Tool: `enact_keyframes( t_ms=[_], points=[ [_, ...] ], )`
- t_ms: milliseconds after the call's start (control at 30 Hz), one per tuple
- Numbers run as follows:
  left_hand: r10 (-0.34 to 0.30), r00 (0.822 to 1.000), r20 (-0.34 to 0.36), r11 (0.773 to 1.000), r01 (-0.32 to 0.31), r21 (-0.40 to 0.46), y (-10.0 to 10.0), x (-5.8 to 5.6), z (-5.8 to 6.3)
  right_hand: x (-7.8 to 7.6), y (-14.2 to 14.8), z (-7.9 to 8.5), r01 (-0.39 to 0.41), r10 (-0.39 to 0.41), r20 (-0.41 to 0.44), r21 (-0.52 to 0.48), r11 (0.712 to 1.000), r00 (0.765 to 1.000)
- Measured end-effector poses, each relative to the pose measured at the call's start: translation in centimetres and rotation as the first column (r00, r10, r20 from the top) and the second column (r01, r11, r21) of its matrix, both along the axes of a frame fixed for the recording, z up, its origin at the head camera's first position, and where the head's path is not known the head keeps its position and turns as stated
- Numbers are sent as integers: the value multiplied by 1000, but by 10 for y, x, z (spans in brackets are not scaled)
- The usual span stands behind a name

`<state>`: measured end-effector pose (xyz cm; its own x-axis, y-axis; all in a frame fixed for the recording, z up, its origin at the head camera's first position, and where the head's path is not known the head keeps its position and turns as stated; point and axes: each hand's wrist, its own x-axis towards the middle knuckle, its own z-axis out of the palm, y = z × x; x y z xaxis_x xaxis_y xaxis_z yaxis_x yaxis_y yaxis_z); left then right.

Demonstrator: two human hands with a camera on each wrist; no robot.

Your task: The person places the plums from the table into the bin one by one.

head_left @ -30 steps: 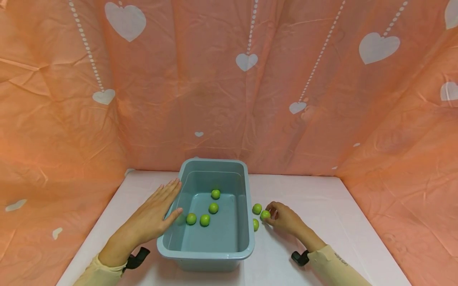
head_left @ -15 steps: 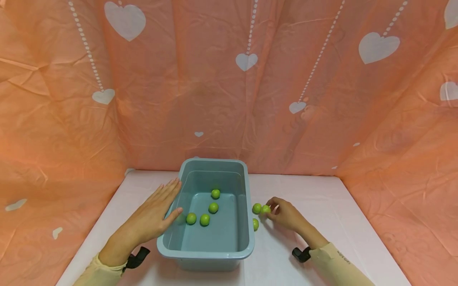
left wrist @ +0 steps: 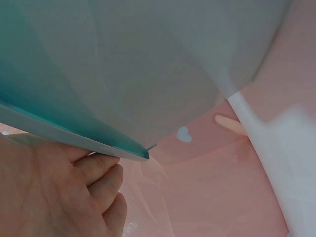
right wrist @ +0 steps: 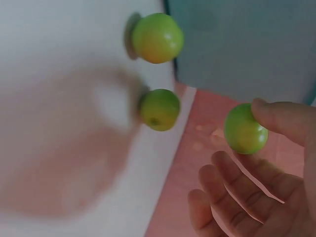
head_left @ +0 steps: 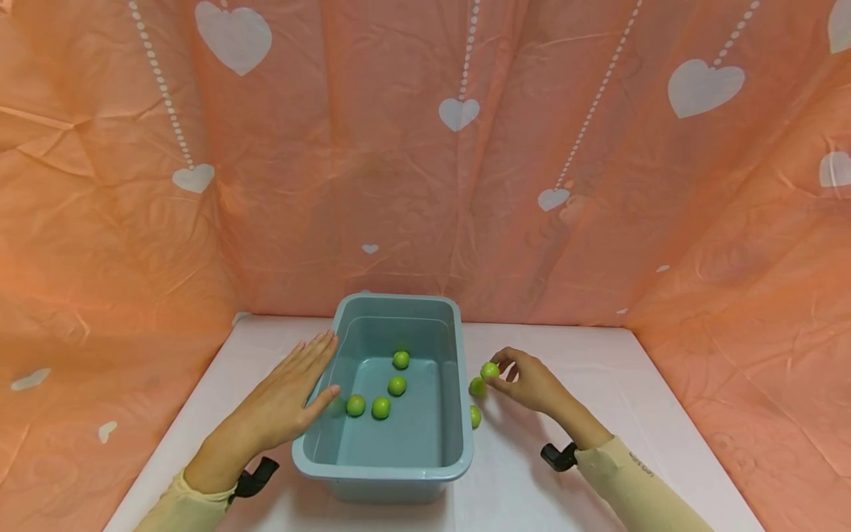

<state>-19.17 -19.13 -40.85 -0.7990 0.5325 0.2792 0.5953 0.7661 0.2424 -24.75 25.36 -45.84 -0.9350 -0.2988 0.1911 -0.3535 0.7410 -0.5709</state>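
My right hand [head_left: 532, 380] pinches a small round green fruit [right wrist: 245, 128] between thumb and fingertips, lifted above the table to the right of the grey-blue plastic basin [head_left: 382, 473]. Below it, two more green fruits [right wrist: 157, 38] lie on the table near the basin's right side; the nearer one is partly hidden by the rim in the head view. Several like fruits [head_left: 397, 386] sit on the basin floor. My left hand [head_left: 282, 403] lies along the basin's left rim with straight fingers, its thumb reaching over the inside. In the left wrist view its fingers show just below the rim.
A white cloth [head_left: 578, 355] covers the table under the basin. Orange sheets [head_left: 399, 185] with white hearts hang behind and on both sides, close to the table's back edge.
My right hand has lifted the pinched green fruit off the table, moving it up and slightly away from me. The left hand and the basin stay as they were.
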Motion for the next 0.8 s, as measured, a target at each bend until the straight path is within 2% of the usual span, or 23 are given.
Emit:
enact_keyframes(
  t_ms=[467, 800],
  points=[
    [5, 1000, 6, 1000, -5, -3, -1, 0, 0, -7, -11, 36, -35, 35, -58, -2, 999, 998],
    [8, 1000, 17, 1000, -8, 2, -1, 0, 0, -10, -16, 54, -30, 30, -105, 1, 1000, 994]
  ],
)
